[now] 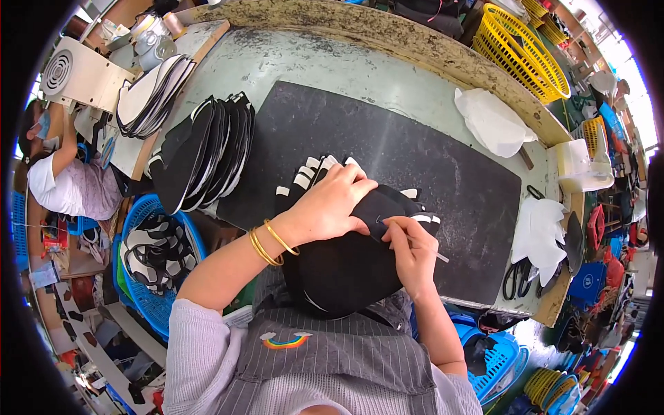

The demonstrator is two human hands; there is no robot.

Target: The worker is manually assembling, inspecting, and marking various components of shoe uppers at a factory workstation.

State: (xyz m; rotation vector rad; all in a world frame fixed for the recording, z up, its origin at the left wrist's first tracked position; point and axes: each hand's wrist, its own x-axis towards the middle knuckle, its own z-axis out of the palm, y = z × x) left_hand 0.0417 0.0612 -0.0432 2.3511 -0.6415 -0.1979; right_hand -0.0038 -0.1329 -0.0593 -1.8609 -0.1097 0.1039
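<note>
The mat lies slanted on the workbench, its far edge set back from the bench's raised rim. The black pieces, with white tabs along their far side, lie over the mat's near edge and reach past it toward the apron. On them, the left hand holds a fold, thumb apart from its curled fingers. The right hand, drawn narrow, pinches at the same fold and holds a thin pale stick that points toward the mat's right side.

From both hands, the mat's bare surface runs to its far and right edges. At its left edge, a tall pile crowds close. Just off the right edge are scissors and white sheets; another white sheet lies beyond the far right corner.
</note>
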